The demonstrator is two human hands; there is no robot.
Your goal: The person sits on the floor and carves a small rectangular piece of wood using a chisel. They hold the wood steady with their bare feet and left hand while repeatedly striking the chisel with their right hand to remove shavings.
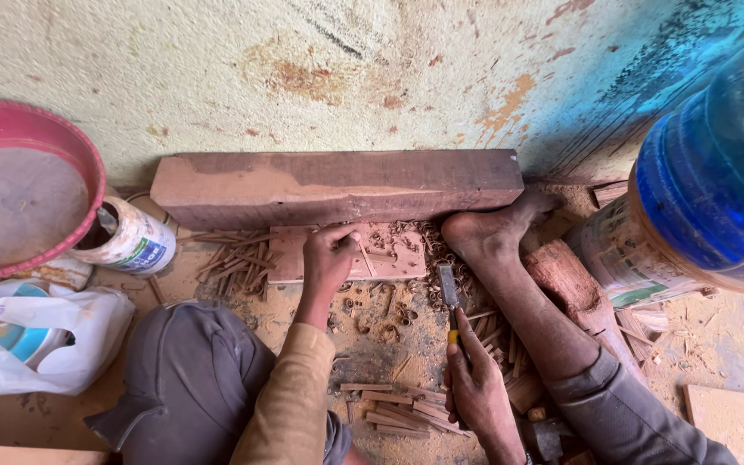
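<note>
Basin [10, 185], pink, at far left, tin [135, 241] beside it. Left hand [329, 257] on flat wood piece [389, 256], fingers curled, apparently pinching a small stick there. Long beam [337, 185] behind, against wall. Right hand [475, 383] closed around chisel [449, 297], blade up near bare foot [488, 232]. Blue jug [716, 172] at far right.

Through the head camera I see a barefoot person in work-worn clothes.
The left arm wears a long mustard-tan sleeve [290, 396] reaching to the wrist; the right forearm is uncovered. Both legs are in grey trousers [187, 379], the right leg's hem rolled up in a thick cuff [592, 379] above the shin. The hands are without gloves, and the right foot [488, 228] has no shoe.
</note>
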